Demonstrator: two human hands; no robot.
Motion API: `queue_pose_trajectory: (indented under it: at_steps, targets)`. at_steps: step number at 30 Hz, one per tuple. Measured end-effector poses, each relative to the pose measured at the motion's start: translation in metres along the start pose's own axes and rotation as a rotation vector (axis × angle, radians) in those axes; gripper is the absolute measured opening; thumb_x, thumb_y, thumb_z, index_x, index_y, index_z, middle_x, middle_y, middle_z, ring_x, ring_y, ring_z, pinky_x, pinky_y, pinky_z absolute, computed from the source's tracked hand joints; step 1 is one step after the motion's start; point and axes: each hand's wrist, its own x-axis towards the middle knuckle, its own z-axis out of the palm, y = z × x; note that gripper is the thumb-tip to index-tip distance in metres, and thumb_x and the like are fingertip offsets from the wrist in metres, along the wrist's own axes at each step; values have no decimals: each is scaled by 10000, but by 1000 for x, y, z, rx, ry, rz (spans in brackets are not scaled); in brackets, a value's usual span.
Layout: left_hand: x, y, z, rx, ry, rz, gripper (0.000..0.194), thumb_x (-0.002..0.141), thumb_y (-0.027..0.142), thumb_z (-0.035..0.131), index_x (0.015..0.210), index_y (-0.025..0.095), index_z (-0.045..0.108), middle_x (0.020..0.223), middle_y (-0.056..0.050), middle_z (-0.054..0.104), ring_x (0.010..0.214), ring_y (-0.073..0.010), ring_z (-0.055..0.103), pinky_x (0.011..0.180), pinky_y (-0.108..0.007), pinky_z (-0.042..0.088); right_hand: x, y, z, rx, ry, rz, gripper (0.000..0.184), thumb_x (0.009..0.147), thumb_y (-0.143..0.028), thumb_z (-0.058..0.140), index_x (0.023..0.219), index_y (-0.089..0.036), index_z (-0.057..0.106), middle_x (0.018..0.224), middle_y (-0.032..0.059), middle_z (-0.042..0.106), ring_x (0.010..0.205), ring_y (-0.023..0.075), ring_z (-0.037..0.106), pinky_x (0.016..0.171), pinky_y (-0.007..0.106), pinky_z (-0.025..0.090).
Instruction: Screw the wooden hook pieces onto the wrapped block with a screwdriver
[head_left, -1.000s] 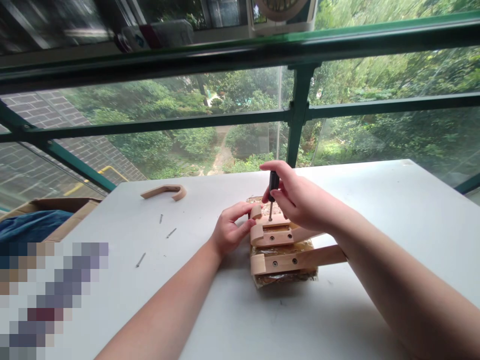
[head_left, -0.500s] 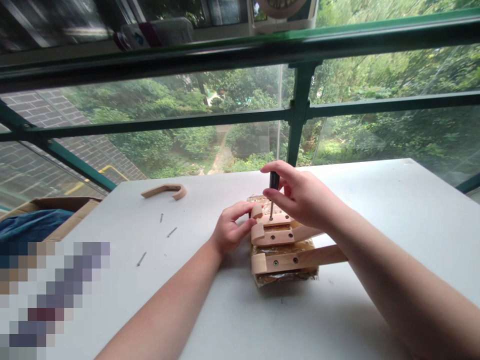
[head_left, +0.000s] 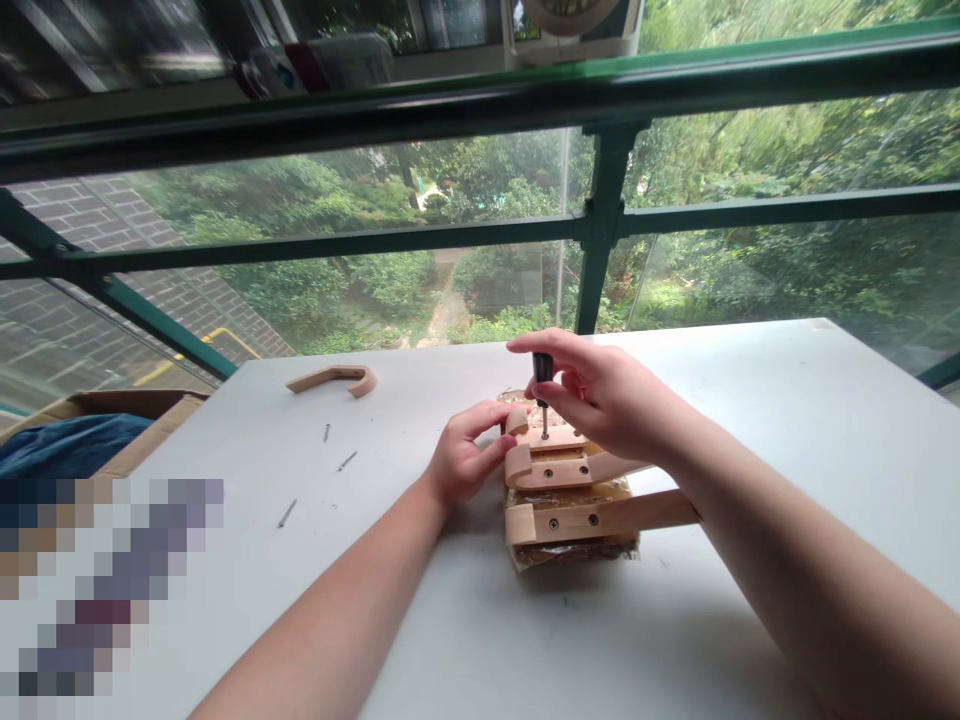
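My right hand is closed around the black handle of a screwdriver, held upright. Its tip meets a screw in the farthest wooden hook. The curled left end of that hook is pinched by my left hand. Nearer to me lie a second wooden hook and a third wooden hook, each with two dark screws showing. All three rest across a block wrapped in shiny brown tape. My right hand and forearm hide part of the hooks' right ends.
A loose wooden hook lies at the white table's far left. Several screws, one a loose screw, are scattered left of my left arm. Beyond the left edge stands a cardboard box with blue cloth. A green railing runs behind.
The screwdriver's handle has tilted slightly left, and my right hand's fingers have shifted with it. My left hand stays on the hook. The whole view has moved very little.
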Motion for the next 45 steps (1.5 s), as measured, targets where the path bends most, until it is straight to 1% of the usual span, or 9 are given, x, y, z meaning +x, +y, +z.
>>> queue_pose_trajectory:
  at_steps: [6, 13, 20, 25, 29, 34, 38, 41, 45]
  targets:
    - [-1, -1, 0, -15, -1, -12, 355, 922, 434, 603, 1131, 169, 713, 1150, -121, 714, 1066, -273, 642, 988, -403, 474, 1, 0, -2, -14, 45, 40, 305, 884, -240, 618, 1189, -254, 625, 825, -34, 593, 555, 74, 444, 605, 248, 376]
    - [-1, -2, 0, -47, -30, -50, 377, 922, 458, 593, 1108, 151, 709, 1142, -139, 705, 1079, -290, 636, 956, -408, 494, 2, 2, 0, -37, 66, 61, 203, 862, -256, 631, 1054, -227, 575, 708, -55, 537, 583, 100, 450, 601, 244, 348]
    - [-1, 0, 0, -54, -20, -42, 367, 917, 458, 601, 1095, 158, 714, 1143, -136, 705, 1090, -293, 637, 963, -411, 492, 2, 2, 0, -99, 48, 45, 270, 894, -244, 562, 1164, -240, 560, 635, -74, 487, 534, 99, 402, 601, 247, 332]
    - [-1, -2, 0, -46, -17, -31, 361, 914, 452, 607, 1091, 156, 716, 1137, -134, 708, 1081, -287, 638, 967, -407, 488, 2, 1, -2, -101, 72, 48, 70, 859, -229, 583, 890, -228, 520, 619, -71, 484, 542, 96, 406, 574, 240, 315]
    - [-2, -3, 0, -47, -21, -47, 374, 919, 457, 596, 1099, 150, 712, 1141, -139, 706, 1083, -293, 640, 945, -404, 498, 1, 0, -2, -115, 91, 26, 128, 848, -212, 581, 783, -223, 471, 636, -56, 499, 577, 104, 416, 568, 243, 317]
    - [-1, -1, 0, -42, -31, -55, 368, 915, 456, 601, 1114, 166, 707, 1115, -123, 718, 1083, -295, 636, 919, -395, 508, 0, -1, 0, -17, 18, -22, 79, 861, -171, 550, 844, -221, 492, 752, -20, 610, 685, 127, 521, 630, 247, 380]
    - [0, 1, 0, -51, -32, -47, 370, 919, 457, 597, 1104, 157, 709, 1125, -129, 712, 1086, -295, 634, 929, -397, 503, 0, -1, 0, -1, 24, 40, 88, 874, -189, 526, 900, -236, 456, 779, -8, 631, 670, 145, 534, 615, 268, 380]
    - [0, 1, 0, -48, -27, -36, 364, 924, 448, 591, 1098, 151, 710, 1137, -132, 708, 1084, -292, 634, 955, -405, 490, 0, -1, -1, 34, 8, 56, 171, 826, -124, 497, 936, -241, 436, 808, -5, 643, 650, 143, 528, 604, 273, 385]
    - [-1, -2, 0, -44, -21, -35, 367, 924, 438, 595, 1115, 145, 708, 1147, -136, 706, 1083, -290, 634, 975, -413, 480, 0, 1, -2, 76, 1, 66, 262, 776, -58, 445, 961, -241, 418, 829, -4, 652, 729, 157, 576, 664, 282, 429]
